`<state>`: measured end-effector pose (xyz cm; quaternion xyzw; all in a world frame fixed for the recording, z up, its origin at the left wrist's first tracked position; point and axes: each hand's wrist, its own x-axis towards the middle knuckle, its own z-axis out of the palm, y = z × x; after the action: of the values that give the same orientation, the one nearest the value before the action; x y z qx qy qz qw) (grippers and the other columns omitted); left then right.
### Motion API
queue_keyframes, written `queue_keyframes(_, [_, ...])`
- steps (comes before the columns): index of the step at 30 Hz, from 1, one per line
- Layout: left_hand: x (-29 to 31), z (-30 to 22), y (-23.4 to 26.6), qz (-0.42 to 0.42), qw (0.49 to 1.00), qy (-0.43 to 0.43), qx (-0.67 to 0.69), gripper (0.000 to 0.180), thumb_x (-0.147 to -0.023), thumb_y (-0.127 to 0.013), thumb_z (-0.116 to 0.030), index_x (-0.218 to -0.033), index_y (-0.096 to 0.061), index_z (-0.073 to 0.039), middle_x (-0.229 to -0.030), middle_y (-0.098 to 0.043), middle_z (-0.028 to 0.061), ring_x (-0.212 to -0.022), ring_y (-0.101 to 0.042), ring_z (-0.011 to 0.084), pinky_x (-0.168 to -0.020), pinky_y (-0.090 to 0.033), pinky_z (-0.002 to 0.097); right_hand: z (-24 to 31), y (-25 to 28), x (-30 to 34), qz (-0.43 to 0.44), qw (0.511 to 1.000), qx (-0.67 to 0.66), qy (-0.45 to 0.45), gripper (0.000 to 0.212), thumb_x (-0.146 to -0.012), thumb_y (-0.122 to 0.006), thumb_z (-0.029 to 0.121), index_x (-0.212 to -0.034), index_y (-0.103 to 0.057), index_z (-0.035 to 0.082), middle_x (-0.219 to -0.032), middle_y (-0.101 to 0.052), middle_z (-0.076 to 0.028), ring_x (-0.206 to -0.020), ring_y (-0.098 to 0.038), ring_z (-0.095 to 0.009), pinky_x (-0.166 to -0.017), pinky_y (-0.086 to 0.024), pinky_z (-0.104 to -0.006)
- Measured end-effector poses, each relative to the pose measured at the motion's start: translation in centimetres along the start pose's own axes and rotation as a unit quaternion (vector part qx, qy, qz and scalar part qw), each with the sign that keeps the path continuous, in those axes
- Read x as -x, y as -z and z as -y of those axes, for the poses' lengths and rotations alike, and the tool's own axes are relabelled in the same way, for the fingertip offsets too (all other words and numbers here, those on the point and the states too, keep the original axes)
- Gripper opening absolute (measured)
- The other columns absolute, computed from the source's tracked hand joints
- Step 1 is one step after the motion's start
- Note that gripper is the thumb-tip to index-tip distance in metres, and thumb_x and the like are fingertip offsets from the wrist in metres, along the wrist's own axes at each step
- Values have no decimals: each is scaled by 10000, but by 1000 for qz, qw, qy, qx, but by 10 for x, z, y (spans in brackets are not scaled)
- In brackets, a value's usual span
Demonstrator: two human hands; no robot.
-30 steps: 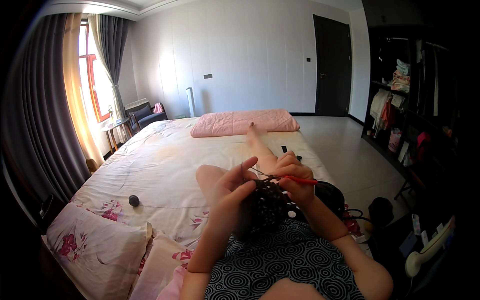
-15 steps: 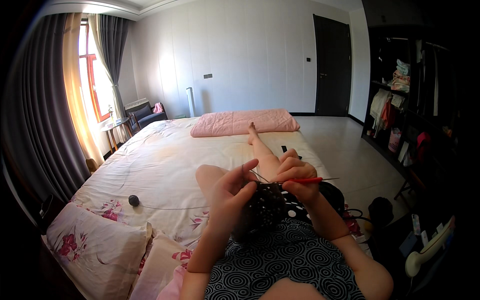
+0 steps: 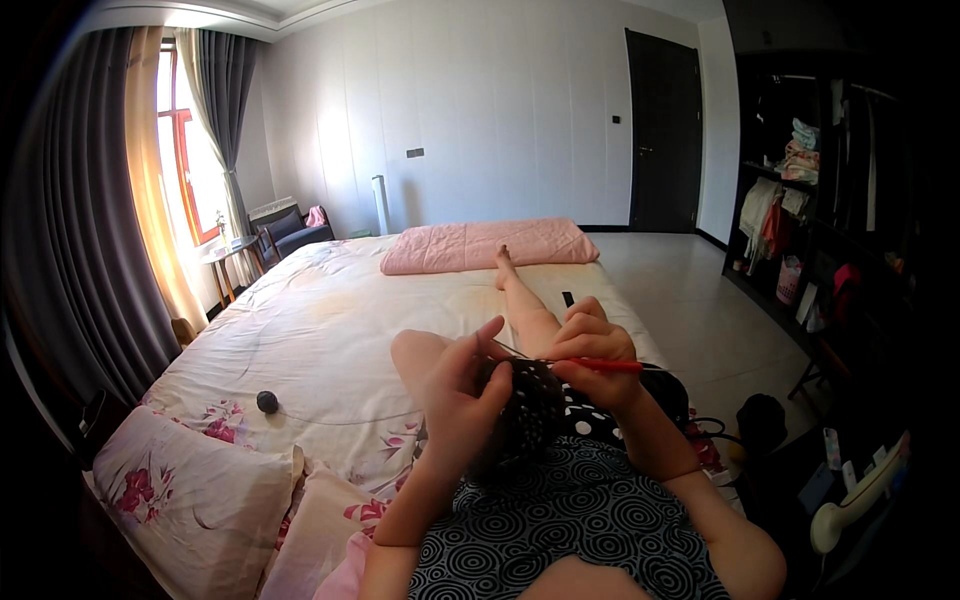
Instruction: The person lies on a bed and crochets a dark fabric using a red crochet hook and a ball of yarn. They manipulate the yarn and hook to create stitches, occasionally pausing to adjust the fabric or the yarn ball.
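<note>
My right hand (image 3: 592, 345) is closed around a red-handled crochet hook (image 3: 607, 366). The hook lies nearly level at the top edge of a dark crocheted piece (image 3: 522, 408). Against the left side of that piece, my left hand (image 3: 455, 398) pinches it, with the index finger raised and a dark strand leading from that finger toward the hook. A small ball of dark yarn (image 3: 267, 402) rests on the bed to the left, its thread running over the sheet toward my left arm. The hook's working tip is too small to make out.
The bed (image 3: 330, 320) has a floral sheet, with pillows (image 3: 200, 495) at the near left and a folded pink quilt (image 3: 490, 246) at its far end. My outstretched leg lies beyond my hands. A pale handheld device (image 3: 850, 505) and dark items are at the right.
My right hand and the hook have shifted slightly left, toward the left hand. The thin end sticking out right of the red handle now points a little downward. My left index finger has moved slightly left.
</note>
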<state>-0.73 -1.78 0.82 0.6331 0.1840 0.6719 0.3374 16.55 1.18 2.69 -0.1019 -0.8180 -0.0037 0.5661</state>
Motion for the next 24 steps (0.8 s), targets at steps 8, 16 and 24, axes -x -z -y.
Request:
queue_keyframes(8, [1, 8, -7, -65, 952, -178, -242, 367, -723, -538, 76, -1089, -509, 81, -815, -513, 33, -739, -503, 87, -666, -432, 197, 12, -8, 0, -7, 966, 223, 128, 188, -614, -669, 86, -792, -613, 69, -719, -531, -20, -700, -429, -214, -634, -360, -303])
queue_keyframes(16, [-4, 4, -6, -15, 977, 106, 182, 558, -758, -528, 47, -1277, -321, 36, -831, -538, 39, -755, -518, 93, -724, -418, 202, 4, -16, 6, -66, 942, 278, 176, 238, -633, -672, 141, -849, -598, 76, -743, -513, -9, -707, -419, -207, -637, -351, -321])
queue_keyframes(24, [-11, 8, 14, 80, 950, 148, 264, 561, -785, -524, -2, -1291, -284, 30, -849, -525, 58, -799, -512, 109, -727, -410, 208, 0, -5, 6, -12, 973, 178, 143, 213, -681, -623, 178, -863, -620, 67, -772, -532, -18, -718, -410, -210, -651, -361, -311])
